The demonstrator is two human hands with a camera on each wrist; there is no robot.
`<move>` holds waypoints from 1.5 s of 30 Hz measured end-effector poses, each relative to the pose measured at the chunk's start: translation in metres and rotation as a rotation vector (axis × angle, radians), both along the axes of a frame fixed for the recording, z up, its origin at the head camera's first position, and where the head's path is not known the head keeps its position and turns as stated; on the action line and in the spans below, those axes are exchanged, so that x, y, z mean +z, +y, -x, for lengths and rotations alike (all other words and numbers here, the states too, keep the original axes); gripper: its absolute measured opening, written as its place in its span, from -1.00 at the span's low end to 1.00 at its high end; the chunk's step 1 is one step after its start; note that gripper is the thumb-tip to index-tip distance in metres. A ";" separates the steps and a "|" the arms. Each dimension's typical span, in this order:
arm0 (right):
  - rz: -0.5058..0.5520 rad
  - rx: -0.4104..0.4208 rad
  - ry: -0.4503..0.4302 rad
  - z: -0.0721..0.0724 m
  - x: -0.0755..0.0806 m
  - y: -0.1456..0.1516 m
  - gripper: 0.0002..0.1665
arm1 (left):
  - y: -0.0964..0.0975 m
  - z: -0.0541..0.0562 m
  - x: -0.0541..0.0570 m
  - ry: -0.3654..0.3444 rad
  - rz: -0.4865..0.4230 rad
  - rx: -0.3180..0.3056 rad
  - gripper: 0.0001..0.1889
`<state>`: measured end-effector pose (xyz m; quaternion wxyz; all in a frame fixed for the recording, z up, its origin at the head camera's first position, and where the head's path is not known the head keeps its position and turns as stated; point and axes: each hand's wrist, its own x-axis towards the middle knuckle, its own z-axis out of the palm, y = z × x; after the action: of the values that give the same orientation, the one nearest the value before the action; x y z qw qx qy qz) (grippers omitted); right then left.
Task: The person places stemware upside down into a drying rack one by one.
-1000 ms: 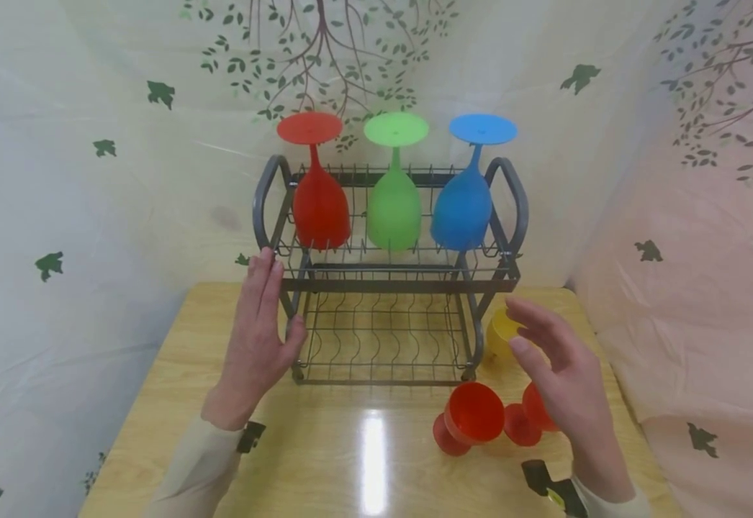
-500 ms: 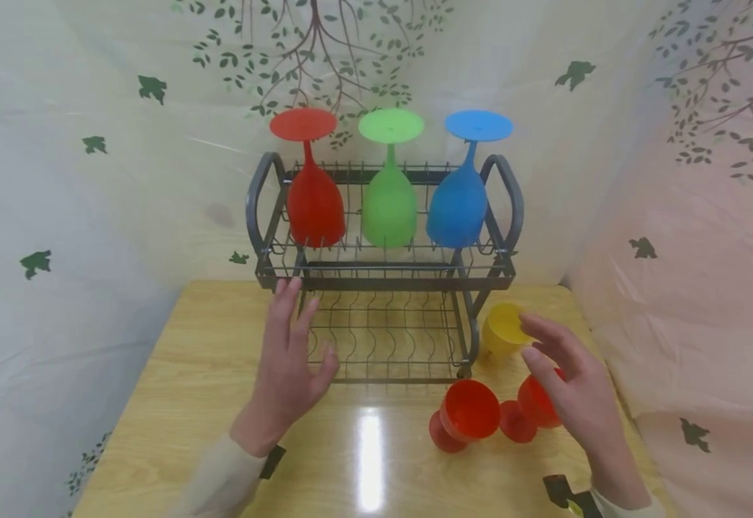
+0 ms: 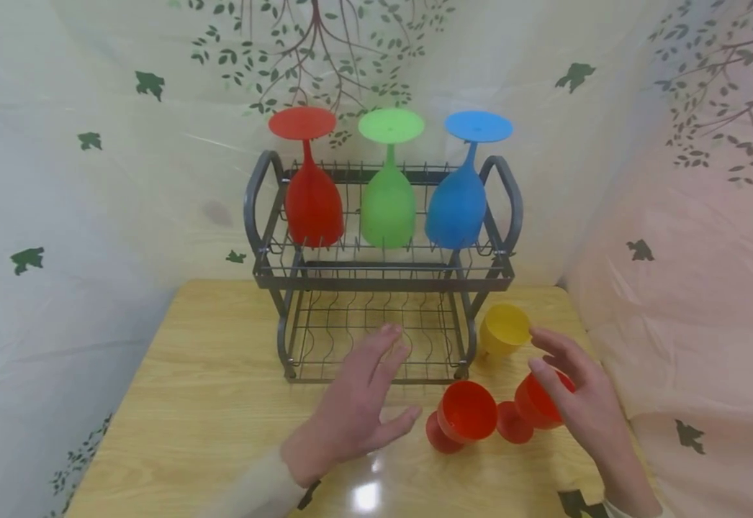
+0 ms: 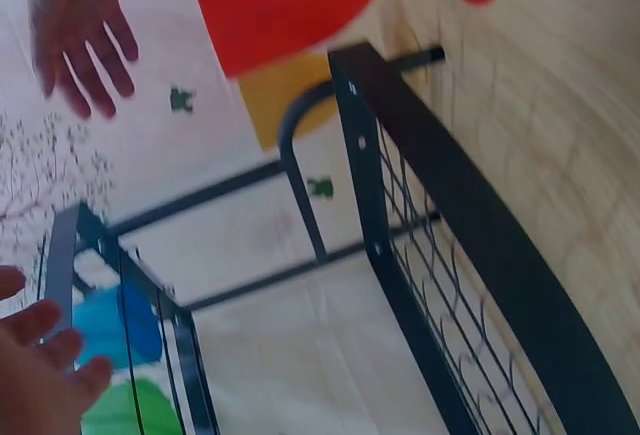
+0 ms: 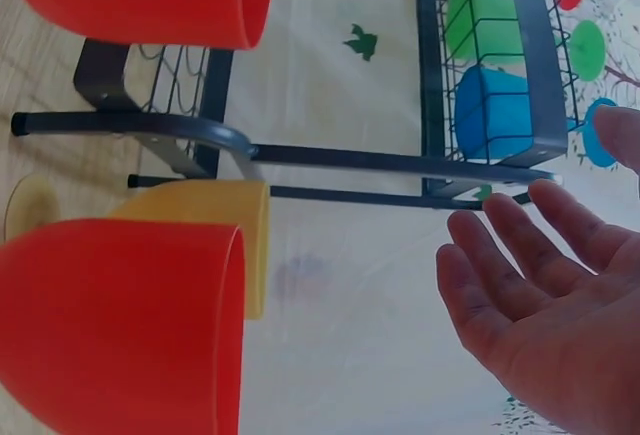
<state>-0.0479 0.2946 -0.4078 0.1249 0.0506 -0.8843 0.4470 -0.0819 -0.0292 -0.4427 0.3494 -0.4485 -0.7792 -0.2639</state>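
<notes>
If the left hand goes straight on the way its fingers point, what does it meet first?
Most likely the dark wire rack: in the head view, the left hand points toward its front. Hand height is unclear, so I can't say which shelf.

Left hand (image 3: 358,411) is in front of the rack (image 3: 383,283) now instead of by its left side, way closer to the nearest red goblet (image 3: 469,411). Right hand (image 3: 585,394) sits slightly further right, uncovering the yellow cup (image 3: 504,329).
</notes>
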 end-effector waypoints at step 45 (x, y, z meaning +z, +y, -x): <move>-0.129 -0.131 -0.009 -0.019 -0.030 0.025 -0.53 | 0.098 -0.001 -0.018 -0.600 0.631 0.119 -0.18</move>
<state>-0.0285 0.3201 -0.4378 0.1463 -0.0013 -0.9131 0.3805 -0.0811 0.0684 -0.4611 -0.0317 -0.3910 -0.9131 -0.1110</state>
